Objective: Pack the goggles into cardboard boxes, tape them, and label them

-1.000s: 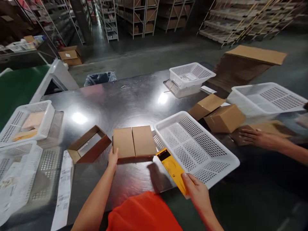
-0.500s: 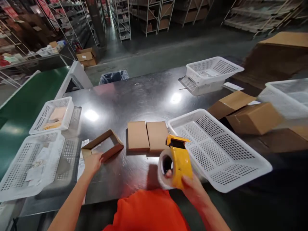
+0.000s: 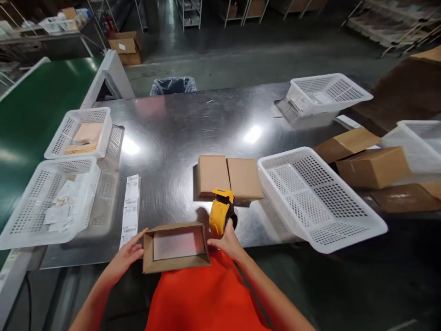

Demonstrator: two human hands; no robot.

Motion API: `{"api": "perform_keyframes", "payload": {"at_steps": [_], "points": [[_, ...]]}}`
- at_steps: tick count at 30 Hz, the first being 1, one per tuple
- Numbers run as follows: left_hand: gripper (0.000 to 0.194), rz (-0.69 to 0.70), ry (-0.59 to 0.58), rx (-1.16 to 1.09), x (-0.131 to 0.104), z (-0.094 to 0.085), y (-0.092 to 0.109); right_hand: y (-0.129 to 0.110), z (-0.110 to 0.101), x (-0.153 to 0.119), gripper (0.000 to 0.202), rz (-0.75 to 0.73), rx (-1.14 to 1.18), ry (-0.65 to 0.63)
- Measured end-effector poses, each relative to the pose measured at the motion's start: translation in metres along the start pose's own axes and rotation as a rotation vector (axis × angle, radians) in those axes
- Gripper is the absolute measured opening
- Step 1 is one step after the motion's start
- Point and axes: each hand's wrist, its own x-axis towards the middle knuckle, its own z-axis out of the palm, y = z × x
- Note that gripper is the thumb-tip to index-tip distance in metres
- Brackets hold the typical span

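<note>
An open cardboard box (image 3: 175, 265) is at the table's front edge, close to my body, with a pale flat piece inside. My left hand (image 3: 129, 252) grips the box's left side. My right hand (image 3: 227, 241) is wrapped round a yellow tape dispenser (image 3: 219, 216), its thumb side against the box's right edge. Two closed cardboard boxes (image 3: 212, 174) (image 3: 244, 178) lie side by side just beyond the dispenser. A strip of printed labels (image 3: 131, 209) lies on the table to the left.
Two white baskets (image 3: 105, 117) (image 3: 20, 236) with papers and packets stand on the left, beside a green conveyor (image 3: 44, 87). On the right are a large white basket (image 3: 347, 230), brown cartons (image 3: 374, 168) and a further basket (image 3: 330, 103). A lined bin (image 3: 172, 86) is behind the table.
The open box has moved right and toward my body, with my left hand on it. My right hand has brought the tape dispenser left, to the box. The label strip is now uncovered.
</note>
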Motion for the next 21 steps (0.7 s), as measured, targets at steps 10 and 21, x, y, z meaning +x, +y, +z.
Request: {"api": "perform_keyframes", "payload": {"at_steps": [10, 21], "points": [[0.123, 0.068, 0.264, 0.24, 0.063, 0.06, -0.001, -0.018, 0.037, 0.002, 0.073, -0.161, -0.345, 0.095], [0.065, 0.425, -0.067, 0.84, 0.015, 0.044, 0.053, 0.015, 0.052, -0.013, 0.07, -0.029, -0.143, 0.227]]}}
